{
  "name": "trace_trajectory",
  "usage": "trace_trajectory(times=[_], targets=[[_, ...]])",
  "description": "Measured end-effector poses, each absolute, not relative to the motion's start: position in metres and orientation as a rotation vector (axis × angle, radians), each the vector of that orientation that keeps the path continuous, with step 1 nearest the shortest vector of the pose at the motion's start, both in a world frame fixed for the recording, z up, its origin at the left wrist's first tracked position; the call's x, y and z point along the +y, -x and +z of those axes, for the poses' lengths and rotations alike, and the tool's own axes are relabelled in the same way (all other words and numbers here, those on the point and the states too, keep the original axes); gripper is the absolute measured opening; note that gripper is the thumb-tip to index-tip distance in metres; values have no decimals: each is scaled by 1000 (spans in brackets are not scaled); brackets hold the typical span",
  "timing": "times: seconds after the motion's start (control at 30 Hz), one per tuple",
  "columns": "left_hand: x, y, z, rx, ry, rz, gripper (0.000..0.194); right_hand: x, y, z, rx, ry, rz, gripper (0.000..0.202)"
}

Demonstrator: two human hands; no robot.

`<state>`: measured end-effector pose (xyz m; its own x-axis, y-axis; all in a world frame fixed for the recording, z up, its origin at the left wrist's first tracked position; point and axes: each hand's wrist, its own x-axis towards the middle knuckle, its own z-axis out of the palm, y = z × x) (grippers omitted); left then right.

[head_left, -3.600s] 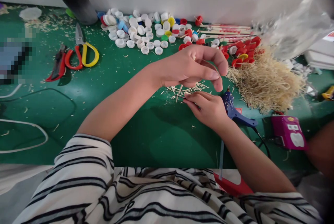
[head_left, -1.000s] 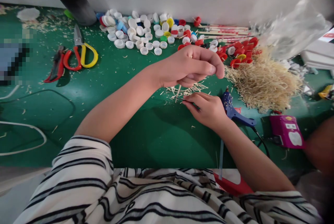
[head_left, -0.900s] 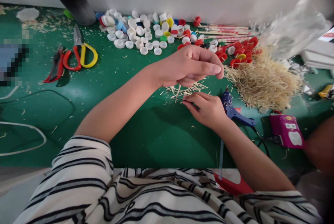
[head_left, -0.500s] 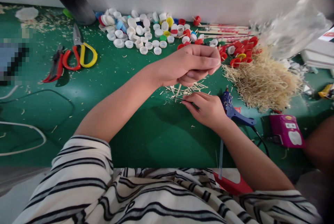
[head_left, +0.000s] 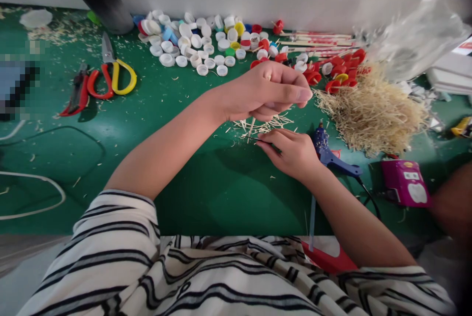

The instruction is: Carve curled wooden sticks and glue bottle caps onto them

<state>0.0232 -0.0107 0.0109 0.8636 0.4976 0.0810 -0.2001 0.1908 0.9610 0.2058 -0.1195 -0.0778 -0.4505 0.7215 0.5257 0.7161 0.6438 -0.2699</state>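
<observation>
My left hand is closed around a thin pale wooden stick; a bit of it shows above the fingers and its lower end points down at the table. My right hand pinches a thin dark blade, whose tip crosses the lower end of the stick. The blade's handle is hidden in the fingers. Thin pale shavings lie on the green table beneath and behind my hands.
Bottle caps lie along the wall, with red caps and sticks right of them. A fibre heap, a blue glue gun and a purple box are at right. Scissors and red pliers lie left.
The fingers of my left hand have shifted slightly, and a pale end of the stick now shows above them. My right hand has hardly moved.
</observation>
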Motion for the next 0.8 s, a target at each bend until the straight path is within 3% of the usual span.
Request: trace_trajectory(times=[0.8], targets=[[-10, -21, 9, 301, -1279, 496, 13, -120, -206, -77, -2255, 1140, 21, 16]])
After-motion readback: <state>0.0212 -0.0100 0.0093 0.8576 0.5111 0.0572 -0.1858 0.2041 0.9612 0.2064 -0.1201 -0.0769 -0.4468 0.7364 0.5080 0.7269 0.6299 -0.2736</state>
